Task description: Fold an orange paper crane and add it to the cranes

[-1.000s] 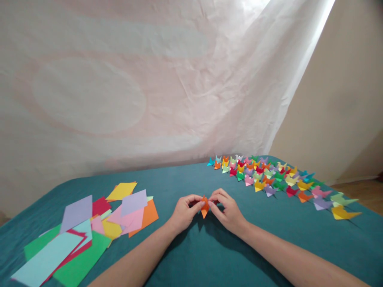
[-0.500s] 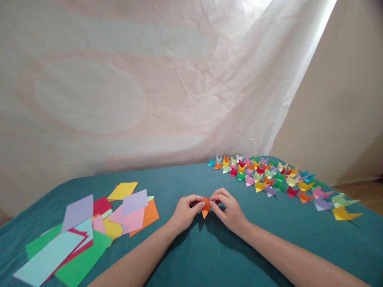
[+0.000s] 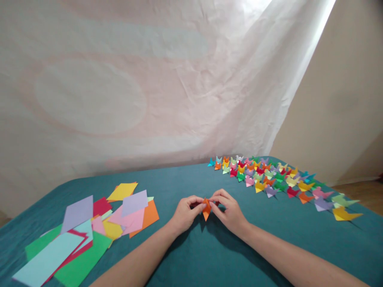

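Note:
A small piece of folded orange paper [image 3: 206, 211] is held up between both hands near the middle of the table, its pointed end facing down. My left hand [image 3: 187, 212] pinches its left side between thumb and fingers. On the other side, my right hand [image 3: 228, 208] pinches the upper right part with thumb and index finger. The fingertips cover the paper's upper edges, so its full shape is partly hidden. Below it, a shadow falls on the teal cloth.
Loose coloured paper sheets [image 3: 80, 247] lie overlapping at the left. Rows of small folded paper birds [image 3: 269, 181] stand on the right side of the teal table [image 3: 179, 255]. A pale hanging cloth [image 3: 167, 95] rises behind the table.
The hands keep their pinch on the folded orange paper. Its pointed end has shifted very slightly down and right in view.

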A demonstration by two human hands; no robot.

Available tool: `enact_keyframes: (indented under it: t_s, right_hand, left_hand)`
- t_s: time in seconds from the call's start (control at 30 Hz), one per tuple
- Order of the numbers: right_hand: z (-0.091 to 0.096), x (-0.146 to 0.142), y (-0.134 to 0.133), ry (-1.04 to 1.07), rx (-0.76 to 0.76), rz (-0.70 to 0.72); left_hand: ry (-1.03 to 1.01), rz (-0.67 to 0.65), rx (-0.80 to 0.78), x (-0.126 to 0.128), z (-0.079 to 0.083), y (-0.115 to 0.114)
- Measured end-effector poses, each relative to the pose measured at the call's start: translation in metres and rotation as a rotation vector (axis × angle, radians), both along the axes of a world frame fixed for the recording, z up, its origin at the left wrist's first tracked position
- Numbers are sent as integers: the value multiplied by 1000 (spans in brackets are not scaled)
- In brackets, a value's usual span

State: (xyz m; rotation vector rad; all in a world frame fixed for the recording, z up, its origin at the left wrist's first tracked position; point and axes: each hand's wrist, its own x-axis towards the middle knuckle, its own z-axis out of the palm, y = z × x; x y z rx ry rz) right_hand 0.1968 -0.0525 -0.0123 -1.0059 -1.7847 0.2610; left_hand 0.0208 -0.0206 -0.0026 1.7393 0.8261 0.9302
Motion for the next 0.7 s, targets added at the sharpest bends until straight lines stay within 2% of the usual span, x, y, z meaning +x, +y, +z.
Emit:
enact_keyframes:
  t_s: [0.7]
  right_hand:
    - [0, 1, -1, 5, -71, 6]
  left_hand:
    - [155, 37, 150, -2, -7, 1]
